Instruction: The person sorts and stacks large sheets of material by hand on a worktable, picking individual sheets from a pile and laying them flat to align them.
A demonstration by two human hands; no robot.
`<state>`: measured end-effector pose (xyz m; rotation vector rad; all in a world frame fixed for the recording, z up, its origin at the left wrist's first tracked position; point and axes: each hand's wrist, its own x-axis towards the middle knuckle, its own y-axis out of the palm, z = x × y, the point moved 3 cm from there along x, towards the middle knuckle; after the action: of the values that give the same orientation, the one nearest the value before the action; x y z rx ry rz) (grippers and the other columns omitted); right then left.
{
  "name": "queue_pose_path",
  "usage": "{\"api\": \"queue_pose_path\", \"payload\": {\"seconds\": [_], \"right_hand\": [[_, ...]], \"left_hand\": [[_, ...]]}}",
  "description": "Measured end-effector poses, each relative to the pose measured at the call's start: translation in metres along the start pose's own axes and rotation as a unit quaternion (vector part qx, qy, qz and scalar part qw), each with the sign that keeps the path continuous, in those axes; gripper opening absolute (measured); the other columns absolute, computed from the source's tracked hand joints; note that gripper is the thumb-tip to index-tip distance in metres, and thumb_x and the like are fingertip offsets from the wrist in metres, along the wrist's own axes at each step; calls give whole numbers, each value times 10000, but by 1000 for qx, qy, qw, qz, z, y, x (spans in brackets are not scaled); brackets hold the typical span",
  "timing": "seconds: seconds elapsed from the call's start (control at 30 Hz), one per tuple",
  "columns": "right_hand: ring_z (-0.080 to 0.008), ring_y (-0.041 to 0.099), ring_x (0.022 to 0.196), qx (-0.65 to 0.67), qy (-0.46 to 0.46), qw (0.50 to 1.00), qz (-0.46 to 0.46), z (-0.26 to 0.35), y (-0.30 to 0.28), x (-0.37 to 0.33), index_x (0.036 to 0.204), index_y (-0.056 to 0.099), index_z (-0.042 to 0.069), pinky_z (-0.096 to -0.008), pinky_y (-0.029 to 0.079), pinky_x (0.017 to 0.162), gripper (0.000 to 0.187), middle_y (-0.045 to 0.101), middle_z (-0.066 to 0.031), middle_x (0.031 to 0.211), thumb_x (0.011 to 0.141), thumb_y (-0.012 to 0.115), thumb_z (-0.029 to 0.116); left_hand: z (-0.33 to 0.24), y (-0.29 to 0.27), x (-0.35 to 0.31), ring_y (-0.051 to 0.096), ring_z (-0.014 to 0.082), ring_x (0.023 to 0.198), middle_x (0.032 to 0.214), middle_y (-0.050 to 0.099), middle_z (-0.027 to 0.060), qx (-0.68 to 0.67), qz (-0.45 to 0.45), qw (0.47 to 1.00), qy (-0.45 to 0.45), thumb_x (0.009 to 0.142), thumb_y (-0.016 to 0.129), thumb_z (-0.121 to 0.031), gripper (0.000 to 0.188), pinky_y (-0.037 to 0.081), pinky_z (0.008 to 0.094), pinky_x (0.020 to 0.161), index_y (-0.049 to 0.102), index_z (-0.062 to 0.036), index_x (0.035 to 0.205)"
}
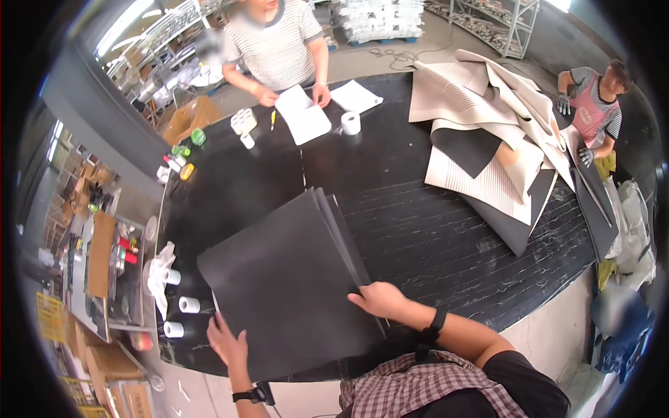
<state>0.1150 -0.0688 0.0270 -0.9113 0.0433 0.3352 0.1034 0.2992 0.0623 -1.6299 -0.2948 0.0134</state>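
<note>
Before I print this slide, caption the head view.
Left hand and right hand at opposite edges of dark stacked sheets over a black table, pale striped sheets heaped at the far right.

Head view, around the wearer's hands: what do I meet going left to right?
Nearest small white roll → left hand → dark sheets → right hand → dark wristband on the right wrist.

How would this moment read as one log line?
dark sheets: stacked on black table | left hand: at left edge | right hand: at right edge
</note>
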Motion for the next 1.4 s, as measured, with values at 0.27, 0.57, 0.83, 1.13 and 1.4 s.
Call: {"api": "queue_pose_path", "payload": {"seconds": [0.27,0.57,0.83,1.13,1.4], "right_hand": [[-263,581,944,373,-94,911,146,39,-12,33,1046,591,21,-346,447,841,362,616,-150,973,917,421,314],[-272,217,1329,174,-312,925,127,59,39,20,1289,433,125,-389,302,1028,537,286,-120,1410,781,506,-34],[-302,272,1301,-29,-316,946,64,80,47,19,1298,428,238,-444,294,1014,541,279,-125,1410,800,563,76],[-317,306,1276,-23,-291,956,40,91,51,32,1298,431,235,-446,301,1003,516,308,-135,1391,817,551,91],[-322,335,1255,-19,-330,934,-133,109,19,34,1221,469,203,-471,282,990,753,349,-169,1358,525,752,160]], "left_hand": [[-156,6,-72,460,328,1126,1219,458,230,-431,246,860,116,675,722,-285,854,362,362,946,274,5,1342],[-112,40,-70,413,238,1178,1277,419,108,-794,204,529,-218,901,399,-315,495,335,382,981,343,-16,1293],[-93,45,-74,288,276,1269,1374,315,109,-909,204,310,-191,876,282,-595,740,256,425,1034,229,-40,1363],[-92,35,-64,320,281,1249,1365,317,120,-880,190,395,-185,916,358,-457,621,282,451,1025,204,-62,1369],[-85,34,-68,499,295,1075,1092,580,131,-730,243,588,-248,917,451,-305,452,415,388,892,434,36,1213]]}}
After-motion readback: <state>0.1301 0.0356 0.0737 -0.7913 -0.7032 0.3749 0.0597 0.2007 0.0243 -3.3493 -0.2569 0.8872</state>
